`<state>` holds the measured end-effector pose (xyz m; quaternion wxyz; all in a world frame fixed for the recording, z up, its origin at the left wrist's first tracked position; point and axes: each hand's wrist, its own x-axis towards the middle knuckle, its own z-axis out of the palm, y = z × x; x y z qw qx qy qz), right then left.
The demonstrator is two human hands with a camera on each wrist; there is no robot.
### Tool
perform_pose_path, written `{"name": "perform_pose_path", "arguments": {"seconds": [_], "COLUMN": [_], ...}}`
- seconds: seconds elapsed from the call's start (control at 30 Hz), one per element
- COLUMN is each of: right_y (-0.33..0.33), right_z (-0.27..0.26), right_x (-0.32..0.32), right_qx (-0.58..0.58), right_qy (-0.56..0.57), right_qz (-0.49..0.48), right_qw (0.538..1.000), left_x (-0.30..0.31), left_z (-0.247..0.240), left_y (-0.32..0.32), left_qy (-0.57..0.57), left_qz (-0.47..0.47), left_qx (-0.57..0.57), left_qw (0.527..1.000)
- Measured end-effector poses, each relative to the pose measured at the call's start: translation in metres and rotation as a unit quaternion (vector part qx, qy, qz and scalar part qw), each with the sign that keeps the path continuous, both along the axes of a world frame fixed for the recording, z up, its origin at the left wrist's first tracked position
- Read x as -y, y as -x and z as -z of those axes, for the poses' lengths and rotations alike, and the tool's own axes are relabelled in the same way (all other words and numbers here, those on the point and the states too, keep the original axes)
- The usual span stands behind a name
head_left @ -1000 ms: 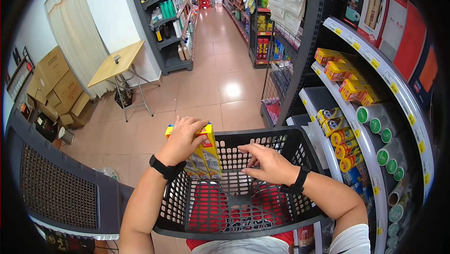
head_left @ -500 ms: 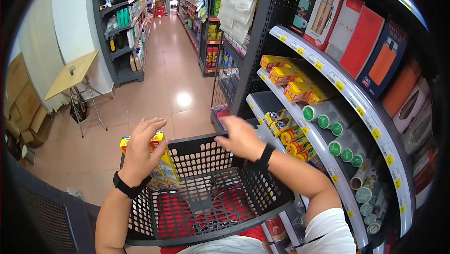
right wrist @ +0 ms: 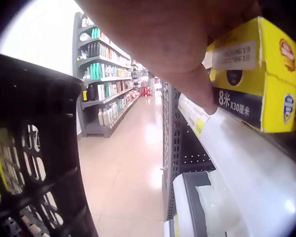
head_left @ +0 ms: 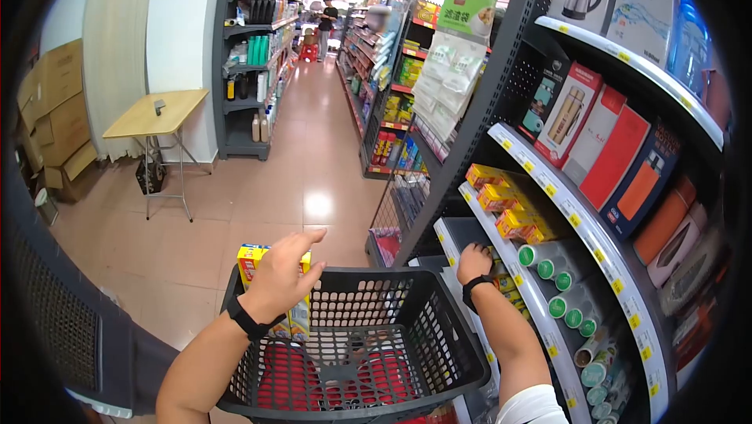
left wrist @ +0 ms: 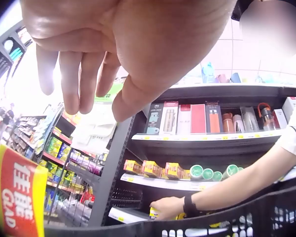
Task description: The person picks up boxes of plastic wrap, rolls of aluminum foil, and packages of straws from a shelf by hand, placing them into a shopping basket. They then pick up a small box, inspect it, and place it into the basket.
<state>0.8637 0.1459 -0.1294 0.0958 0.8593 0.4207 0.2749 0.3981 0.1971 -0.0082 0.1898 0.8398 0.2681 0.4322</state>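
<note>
My right hand (head_left: 474,263) reaches into a lower shelf at the right. It grips the end of a yellow box (right wrist: 276,74) printed "8米x30厘米", thumb against its lower edge; the far fingers are hidden. My left hand (head_left: 278,283) hovers over the left side of the black shopping basket (head_left: 462,330), fingers extended and holding nothing. Under it, tall yellow boxes (head_left: 300,318) stand upright in the basket's far left corner. One red-and-yellow box (left wrist: 19,197) with "GLAD" lettering shows below the left palm in the left wrist view.
Above the right hand, shelves hold small yellow cartons (head_left: 513,220), green-capped rolls (head_left: 548,267) and boxed flasks (head_left: 568,122). A folding table (head_left: 157,122) and cardboard boxes (head_left: 63,111) stand at the left. A person (head_left: 327,25) stands far down the aisle.
My right hand has moved from above the basket out to the right shelf and onto a yellow box. My left hand has come up off the boxes it rested on.
</note>
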Motion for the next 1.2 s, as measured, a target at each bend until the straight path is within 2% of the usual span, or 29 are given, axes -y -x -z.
{"name": "perform_pose_path", "arguments": {"seconds": [0.1, 0.17, 0.2, 0.27, 0.3, 0.33, 0.4, 0.47, 0.53, 0.57, 0.6, 0.63, 0.67, 0.77, 0.8, 0.87, 0.93, 1.0, 1.07, 1.1, 1.13, 1.2], "right_y": [0.012, 0.021, 0.031, 0.061, 0.079, 0.090, 0.110, 0.150, 0.181, 0.197, 0.213, 0.228, 0.241, 0.267, 0.272, 0.275, 0.273, 0.271, 0.269, 0.264, 0.255, 0.237], "right_z": [-0.016, -0.034, -0.043, -0.063, -0.078, -0.084, -0.093, -0.121, -0.133, -0.138, -0.143, -0.151, -0.157, -0.161, -0.155, -0.137, -0.122, -0.117, -0.126, -0.122, -0.125, -0.123], "right_x": [0.005, 0.010, 0.014, 0.025, 0.031, 0.035, 0.042, 0.060, 0.076, 0.085, 0.094, 0.102, 0.109, 0.115, 0.115, 0.110, 0.103, 0.100, 0.101, 0.099, 0.096, 0.090], "right_qx": [-0.025, -0.024, -0.023, -0.055, -0.105, -0.104, -0.104, -0.165, -0.142, -0.164, -0.187, -0.163, -0.140, -0.132, -0.134, -0.133, -0.112, -0.099, -0.364, -0.402, -0.407, -0.530], "right_qy": [-0.033, 0.017, 0.017, -0.098, -0.093, -0.093, -0.097, -0.087, -0.083, -0.082, -0.079, -0.062, -0.045, -0.037, -0.036, -0.035, -0.011, 0.000, 0.005, -0.035, -0.079, -0.147], "right_qz": [-0.009, -0.072, -0.071, -0.189, -0.203, -0.204, -0.289, -0.306, -0.342, -0.362, -0.382, -0.423, -0.463, -0.566, -0.603, -0.633, -0.713, -0.728, -0.708, -0.693, -0.673, -0.572], "right_qw": [0.999, 0.997, 0.997, 0.975, 0.969, 0.969, 0.947, 0.933, 0.925, 0.914, 0.902, 0.889, 0.874, 0.813, 0.785, 0.762, 0.692, 0.678, 0.606, 0.597, 0.613, 0.608], "left_x": [0.000, 0.001, 0.002, 0.002, 0.002, 0.003, 0.005, 0.007, 0.008, 0.008, 0.008, 0.009, 0.008, 0.002, 0.001, 0.001, 0.000, -0.002, 0.002, 0.002, 0.004, 0.011], "left_z": [-0.003, -0.002, -0.001, -0.001, -0.001, -0.001, -0.002, -0.002, 0.001, 0.002, 0.003, 0.004, 0.006, 0.015, 0.015, 0.012, 0.009, 0.018, 0.011, 0.011, 0.011, 0.008], "left_y": [0.000, -0.001, -0.002, -0.003, -0.002, -0.002, -0.003, -0.004, -0.005, -0.004, -0.004, -0.004, -0.006, -0.009, -0.008, -0.008, -0.008, -0.008, -0.007, -0.007, -0.007, -0.009], "left_qy": [-0.023, -0.034, -0.028, -0.023, -0.015, -0.007, 0.007, 0.020, 0.093, 0.092, 0.179, 0.265, 0.267, 0.490, 0.487, 0.593, 0.606, 0.555, 0.543, 0.515, 0.487, 0.484], "left_qz": [-0.001, 0.003, 0.004, 0.005, 0.013, 0.021, 0.024, 0.028, 0.040, 0.037, 0.057, 0.077, 0.073, 0.134, 0.120, 0.187, 0.153, 0.168, 0.141, 0.169, 0.198, 0.222], "left_qx": [0.007, 0.013, 0.018, 0.024, 0.022, 0.020, 0.018, 0.015, 0.034, 0.034, 0.055, 0.077, 0.076, 0.156, 0.160, 0.208, 0.227, 0.215, 0.200, 0.180, 0.159, 0.136], "left_qw": [1.000, 0.999, 0.999, 0.999, 1.000, 1.000, 1.000, 0.999, 0.994, 0.994, 0.981, 0.958, 0.958, 0.847, 0.850, 0.755, 0.747, 0.786, 0.803, 0.821, 0.836, 0.836]}}
